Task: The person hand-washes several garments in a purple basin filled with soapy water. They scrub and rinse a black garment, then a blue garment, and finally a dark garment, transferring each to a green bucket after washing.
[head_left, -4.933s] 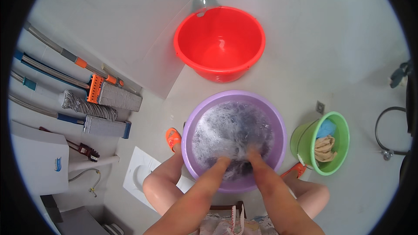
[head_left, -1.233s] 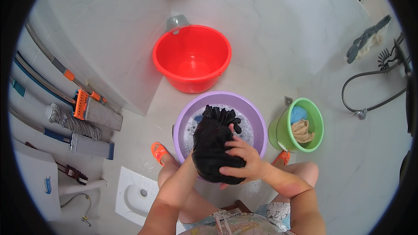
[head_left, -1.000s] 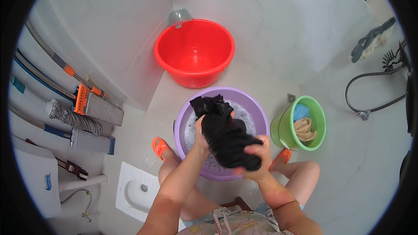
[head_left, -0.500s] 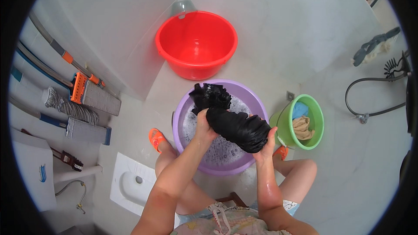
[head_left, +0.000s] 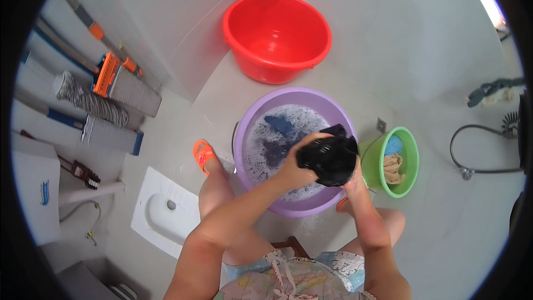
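Note:
A wet black garment (head_left: 327, 160), bunched into a compact bundle, is held between my two hands above a purple basin (head_left: 254, 105). My left hand (head_left: 302, 161) grips its left side with the fingers curled round it. On the right side my right hand (head_left: 353, 178) is pressed against the bundle, most of its fingers hidden behind the cloth. Foamy water fills the basin, and dark blue cloth (head_left: 279, 125) pokes up through the suds.
A red tub (head_left: 277, 69) stands beyond the basin. To the right is a green bucket (head_left: 411, 172) holding beige cloth (head_left: 392, 168) and blue cloth (head_left: 393, 145). A white squat toilet (head_left: 147, 211) lies at lower left; several mops (head_left: 136, 91) lean along the left wall.
The garment has gone from a long stretched roll to a shorter bundle as my hands came closer together. Blue cloth now shows in the suds. The whole view has shifted slightly.

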A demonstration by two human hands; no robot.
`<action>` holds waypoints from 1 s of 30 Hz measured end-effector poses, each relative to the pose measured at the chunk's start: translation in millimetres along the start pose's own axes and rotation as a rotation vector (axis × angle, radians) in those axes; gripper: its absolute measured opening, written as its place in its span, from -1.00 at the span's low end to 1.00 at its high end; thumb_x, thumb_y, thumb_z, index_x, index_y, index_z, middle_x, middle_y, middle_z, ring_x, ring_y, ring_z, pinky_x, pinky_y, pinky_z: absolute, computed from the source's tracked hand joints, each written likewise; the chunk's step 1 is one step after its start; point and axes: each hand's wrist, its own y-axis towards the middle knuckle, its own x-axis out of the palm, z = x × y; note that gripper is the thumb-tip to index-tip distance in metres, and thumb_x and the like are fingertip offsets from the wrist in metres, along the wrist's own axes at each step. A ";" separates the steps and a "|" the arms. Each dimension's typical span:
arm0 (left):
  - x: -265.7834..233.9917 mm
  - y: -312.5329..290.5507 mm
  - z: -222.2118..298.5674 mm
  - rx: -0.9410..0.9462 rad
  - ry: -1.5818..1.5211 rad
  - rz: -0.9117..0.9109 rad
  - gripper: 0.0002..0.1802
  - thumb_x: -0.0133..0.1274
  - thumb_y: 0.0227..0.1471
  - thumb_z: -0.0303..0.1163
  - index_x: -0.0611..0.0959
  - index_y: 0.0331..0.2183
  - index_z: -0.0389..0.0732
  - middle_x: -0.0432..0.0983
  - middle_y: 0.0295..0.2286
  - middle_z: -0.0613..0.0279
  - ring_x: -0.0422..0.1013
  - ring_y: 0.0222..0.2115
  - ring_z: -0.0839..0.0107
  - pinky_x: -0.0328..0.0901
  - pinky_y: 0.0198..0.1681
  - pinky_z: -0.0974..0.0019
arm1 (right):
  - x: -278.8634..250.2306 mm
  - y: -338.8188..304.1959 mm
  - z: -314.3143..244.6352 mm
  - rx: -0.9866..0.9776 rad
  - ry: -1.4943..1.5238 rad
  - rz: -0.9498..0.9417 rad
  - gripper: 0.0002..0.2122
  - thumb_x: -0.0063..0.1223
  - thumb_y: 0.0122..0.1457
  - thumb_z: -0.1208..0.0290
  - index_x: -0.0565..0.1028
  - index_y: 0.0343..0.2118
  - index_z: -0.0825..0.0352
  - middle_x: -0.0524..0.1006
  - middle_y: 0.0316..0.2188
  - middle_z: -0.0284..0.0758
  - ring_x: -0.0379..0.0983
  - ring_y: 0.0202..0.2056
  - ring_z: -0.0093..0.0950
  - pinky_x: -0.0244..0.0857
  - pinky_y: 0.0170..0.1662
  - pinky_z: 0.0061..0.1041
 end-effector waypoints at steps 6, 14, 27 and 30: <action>10.6 -9.3 1.8 0.197 0.139 -0.170 -0.26 0.21 -0.49 -0.59 0.48 -0.08 -0.16 0.12 0.12 -0.03 0.21 0.10 0.03 0.15 0.11 0.18 | 25.2 -8.2 -7.0 -0.259 -1.331 -0.235 -0.54 0.19 -0.01 0.31 0.38 -0.01 0.24 0.41 -0.06 -0.30 0.35 -0.03 -0.45 0.24 0.05 -0.47; 43.8 -40.7 -23.2 0.406 0.332 -0.168 -0.39 0.28 -0.50 -0.35 0.49 -0.24 -0.22 0.30 -0.35 0.08 0.33 -0.30 0.07 0.25 -0.22 0.07 | 90.4 62.2 -2.8 0.439 -1.233 0.463 -0.66 0.24 -0.04 0.24 0.51 -0.26 0.35 0.54 -0.38 -0.29 0.48 -0.39 -0.46 0.36 -0.28 -0.47; 59.6 -32.8 -48.2 0.424 0.583 -0.272 -0.41 0.27 -0.51 -0.25 0.51 -0.28 -0.19 0.40 -0.30 -0.06 0.43 -0.31 0.07 0.33 -0.22 0.10 | 100.8 93.6 23.9 0.364 -2.210 0.236 -0.60 0.16 -0.07 0.15 0.55 -0.40 0.51 0.52 -0.61 -0.18 0.46 -0.48 -0.41 0.33 -0.29 -0.43; 64.8 -28.6 -55.9 0.362 0.559 -0.289 -0.39 0.27 -0.50 -0.26 0.52 -0.25 -0.19 0.40 -0.29 -0.06 0.44 -0.30 0.07 0.34 -0.23 0.12 | 101.2 98.7 29.6 0.389 -2.360 0.218 -0.54 0.13 -0.07 0.11 0.57 -0.30 0.49 0.55 -0.52 -0.02 0.53 -0.37 -0.23 0.35 -0.18 -0.38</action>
